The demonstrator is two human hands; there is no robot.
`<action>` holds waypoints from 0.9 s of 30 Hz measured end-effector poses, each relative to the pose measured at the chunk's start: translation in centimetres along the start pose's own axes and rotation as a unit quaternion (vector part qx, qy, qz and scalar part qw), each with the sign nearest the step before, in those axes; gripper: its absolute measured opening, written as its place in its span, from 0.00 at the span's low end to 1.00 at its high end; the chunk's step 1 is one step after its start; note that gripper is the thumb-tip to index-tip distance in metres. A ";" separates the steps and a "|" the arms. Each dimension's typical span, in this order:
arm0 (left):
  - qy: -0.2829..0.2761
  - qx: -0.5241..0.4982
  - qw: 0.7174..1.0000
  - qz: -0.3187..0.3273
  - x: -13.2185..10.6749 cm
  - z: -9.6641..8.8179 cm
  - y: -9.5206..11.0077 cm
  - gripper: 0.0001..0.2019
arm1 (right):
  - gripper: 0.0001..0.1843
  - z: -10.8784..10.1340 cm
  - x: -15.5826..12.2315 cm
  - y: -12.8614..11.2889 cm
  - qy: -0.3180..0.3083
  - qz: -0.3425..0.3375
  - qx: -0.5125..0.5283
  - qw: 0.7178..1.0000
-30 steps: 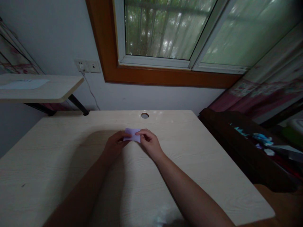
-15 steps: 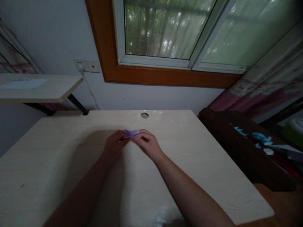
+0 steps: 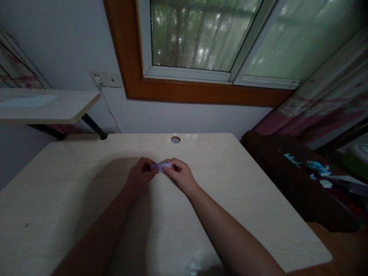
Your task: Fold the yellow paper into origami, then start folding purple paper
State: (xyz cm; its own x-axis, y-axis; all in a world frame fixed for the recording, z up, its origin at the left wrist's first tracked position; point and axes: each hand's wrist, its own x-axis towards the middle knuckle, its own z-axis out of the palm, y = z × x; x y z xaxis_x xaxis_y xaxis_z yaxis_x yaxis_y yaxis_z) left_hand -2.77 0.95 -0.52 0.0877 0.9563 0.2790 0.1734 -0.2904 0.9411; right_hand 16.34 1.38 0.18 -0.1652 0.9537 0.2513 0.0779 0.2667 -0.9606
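A small piece of folded purple paper [image 3: 161, 167] is held between my two hands, a short way in from the far edge of the pale wooden desk [image 3: 238, 199]. My left hand [image 3: 139, 174] pinches its left end between thumb and fingers. Its right end is pinched by my right hand [image 3: 181, 173], with the thumb lying on the near face. The paper shows as a narrow strip; its back side and the fingertips behind it are hidden.
A round cable hole [image 3: 175, 140] sits near the desk's far edge. At left stands a raised shelf [image 3: 71, 107] on black legs with a white sheet [image 3: 28, 101] on it. Right of the desk, a dark wooden cabinet [image 3: 281, 165] carries crumpled blue items [image 3: 317, 168].
The upright flap of purple paper has come down, leaving a flat, narrow strip facing me. My fingers and thumbs have shifted slightly along it; both forearms stay in place.
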 end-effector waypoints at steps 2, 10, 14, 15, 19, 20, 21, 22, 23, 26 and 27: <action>0.006 -0.028 1.000 -0.007 0.0 0.1 -0.3 0.14 | 0.13 0.1 -0.1 0.3 0.006 0.023 0.018 1.000; -0.024 0.017 1.000 -0.006 0.1 -0.1 -0.7 0.15 | 0.14 0.2 0.0 0.6 0.019 0.047 0.051 0.997; -0.033 0.027 0.999 0.002 0.1 -0.2 -0.5 0.13 | 0.16 0.3 0.1 0.7 0.015 0.039 0.095 0.995; -0.033 0.026 0.999 0.002 0.1 -0.2 -0.5 0.13 | 0.17 0.3 0.1 0.8 0.013 0.036 0.104 0.994; -0.026 0.009 0.999 -0.017 0.1 0.0 -0.6 0.15 | 0.20 0.3 0.1 1.1 -0.002 0.030 0.118 0.993; -0.027 -0.001 0.999 -0.024 0.1 0.0 -0.6 0.15 | 0.20 0.2 0.1 1.1 -0.004 0.030 0.119 0.992; -0.028 -0.013 0.999 -0.031 0.1 0.0 -0.6 0.16 | 0.20 0.2 0.1 1.1 -0.005 0.030 0.120 0.992; -0.030 -0.026 0.998 -0.038 0.1 0.0 -0.6 0.17 | 0.20 0.2 0.1 1.1 -0.005 0.031 0.121 0.992; -0.031 -0.039 0.998 -0.044 0.1 0.1 -0.5 0.17 | 0.20 0.2 0.2 1.1 -0.004 0.032 0.123 0.992; -0.030 -0.055 0.997 -0.055 0.2 0.1 -0.3 0.17 | 0.20 0.3 0.2 1.0 -0.002 0.036 0.130 0.991; -0.029 -0.051 0.997 -0.055 0.2 0.1 -0.3 0.18 | 0.20 0.3 0.2 1.0 -0.003 0.037 0.131 0.991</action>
State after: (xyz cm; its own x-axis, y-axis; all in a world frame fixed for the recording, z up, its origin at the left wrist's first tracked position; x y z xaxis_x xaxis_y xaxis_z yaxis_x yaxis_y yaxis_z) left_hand -2.73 1.20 -0.77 0.1303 0.9777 0.1645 0.0843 -0.1763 0.9807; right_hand 16.13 1.76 -0.77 -0.1740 0.9684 0.1786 -0.1684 0.1494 -0.9743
